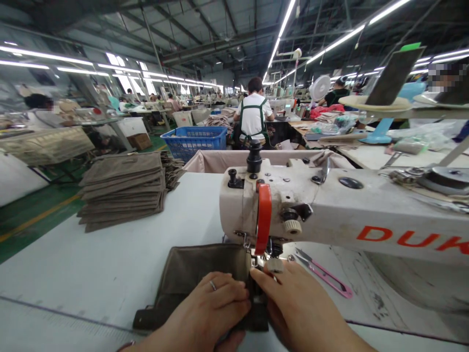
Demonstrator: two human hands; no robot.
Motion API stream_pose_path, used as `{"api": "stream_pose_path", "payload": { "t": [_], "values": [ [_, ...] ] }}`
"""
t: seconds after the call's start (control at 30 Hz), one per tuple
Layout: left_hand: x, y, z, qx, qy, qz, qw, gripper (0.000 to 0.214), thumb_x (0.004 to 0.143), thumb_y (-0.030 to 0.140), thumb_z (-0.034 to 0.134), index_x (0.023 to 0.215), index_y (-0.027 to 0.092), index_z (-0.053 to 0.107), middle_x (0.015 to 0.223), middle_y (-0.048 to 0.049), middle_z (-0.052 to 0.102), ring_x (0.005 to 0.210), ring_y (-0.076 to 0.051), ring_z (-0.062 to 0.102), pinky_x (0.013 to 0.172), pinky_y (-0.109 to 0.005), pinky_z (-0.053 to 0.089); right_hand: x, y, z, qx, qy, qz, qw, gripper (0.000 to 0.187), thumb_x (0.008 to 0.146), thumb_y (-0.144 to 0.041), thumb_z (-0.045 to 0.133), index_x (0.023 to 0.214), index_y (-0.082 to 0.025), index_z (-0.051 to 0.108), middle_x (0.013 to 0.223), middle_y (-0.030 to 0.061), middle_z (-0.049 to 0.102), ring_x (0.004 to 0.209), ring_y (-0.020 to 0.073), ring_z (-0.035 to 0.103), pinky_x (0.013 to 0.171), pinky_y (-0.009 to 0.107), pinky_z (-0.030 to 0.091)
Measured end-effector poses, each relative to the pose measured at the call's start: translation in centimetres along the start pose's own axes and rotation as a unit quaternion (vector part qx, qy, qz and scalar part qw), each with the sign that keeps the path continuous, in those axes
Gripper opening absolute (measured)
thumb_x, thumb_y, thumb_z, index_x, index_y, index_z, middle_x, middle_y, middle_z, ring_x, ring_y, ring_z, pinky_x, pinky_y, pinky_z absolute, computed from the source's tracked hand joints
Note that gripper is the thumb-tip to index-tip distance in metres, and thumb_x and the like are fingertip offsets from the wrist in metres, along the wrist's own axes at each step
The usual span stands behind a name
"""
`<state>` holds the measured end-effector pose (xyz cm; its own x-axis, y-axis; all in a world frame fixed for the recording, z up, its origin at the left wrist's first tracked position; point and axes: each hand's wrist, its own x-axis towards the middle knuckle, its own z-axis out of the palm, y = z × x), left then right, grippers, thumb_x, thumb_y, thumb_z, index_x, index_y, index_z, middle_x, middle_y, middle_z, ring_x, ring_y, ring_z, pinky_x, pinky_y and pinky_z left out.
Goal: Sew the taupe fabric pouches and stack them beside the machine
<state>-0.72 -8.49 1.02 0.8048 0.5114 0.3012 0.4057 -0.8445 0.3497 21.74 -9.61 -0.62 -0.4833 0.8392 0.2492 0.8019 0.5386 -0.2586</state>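
Note:
A dark olive-brown fabric panel (198, 264) with stitched edges lies on the white table, its right edge under the presser foot of a sewing machine (238, 205). My left hand (216, 305), with a ring on one finger, is closed on the near part of the panel, fingers curled and thumb partly hidden below. Beside the foot, my right hand (296, 303) grips the panel's right edge; its index finger reaches close to the needle area, and its other fingertips are hidden. A folded strip of the same fabric runs along the panel's near side.
Pink-handled thread snips (331, 278) lie right of my right hand, on the machine bed. A stack of similar brown panels (122, 190) stands at the table's left. Beyond are a pale cloth-lined bin (208, 161), a blue crate (198, 139) and a person in an apron (253, 113).

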Motion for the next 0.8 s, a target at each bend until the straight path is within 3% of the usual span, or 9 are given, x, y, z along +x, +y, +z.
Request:
{"api": "stream_pose_path", "payload": {
  "t": [0.13, 0.43, 0.6, 0.8],
  "values": [
    [0.7, -0.5, -0.6, -0.026, -0.010, -0.020, 0.999, 0.033, 0.081, 0.008, 0.061, 0.112, 0.018, 0.065, 0.116, -0.0040, 0.067, 0.108, -0.020, 0.060, 0.104, -0.034, 0.044, 0.1, 0.0, 0.2, -0.006, 0.005, -0.004, 1.000, 0.041, 0.080, -0.007, 0.052, 0.117, -0.022, 0.062, 0.106, 0.0080, 0.066, 0.090, 0.0297, 0.061, 0.075, 0.049, 0.053],
    [2.3, -2.4, -0.8, -0.036, -0.029, -0.018, 0.999, 0.029, 0.083, 0.010, 0.059, 0.110, 0.018, 0.063, 0.115, -0.0052, 0.067, 0.108, -0.021, 0.059, 0.106, -0.039, 0.040, 0.3, 0.1, 0.6, 0.004, -0.010, 0.002, 1.000, 0.038, 0.080, -0.006, 0.049, 0.113, -0.020, 0.062, 0.101, 0.0089, 0.065, 0.087, 0.0298, 0.061, 0.075, 0.050, 0.054],
    [2.9, -3.5, -0.7, -0.029, -0.019, -0.013, 0.999, 0.034, 0.080, 0.012, 0.066, 0.113, 0.018, 0.063, 0.114, -0.0046, 0.068, 0.108, -0.022, 0.060, 0.104, -0.036, 0.041, 0.4, 0.1, 0.7, -0.013, -0.004, 0.006, 1.000, 0.040, 0.078, -0.006, 0.049, 0.113, -0.022, 0.061, 0.104, 0.0088, 0.065, 0.088, 0.0308, 0.061, 0.075, 0.050, 0.053],
    [3.0, -4.9, -1.2, 0.019, -0.011, 0.018, 1.000, 0.022, 0.090, 0.023, 0.068, 0.111, 0.022, 0.067, 0.114, -0.0046, 0.069, 0.107, -0.022, 0.062, 0.099, -0.036, 0.045, 0.3, 0.4, 0.3, 0.024, 0.040, 0.004, 0.999, 0.024, 0.082, -0.008, 0.044, 0.094, -0.020, 0.061, 0.094, 0.0082, 0.064, 0.083, 0.0278, 0.060, 0.072, 0.044, 0.053]
  ]
}}
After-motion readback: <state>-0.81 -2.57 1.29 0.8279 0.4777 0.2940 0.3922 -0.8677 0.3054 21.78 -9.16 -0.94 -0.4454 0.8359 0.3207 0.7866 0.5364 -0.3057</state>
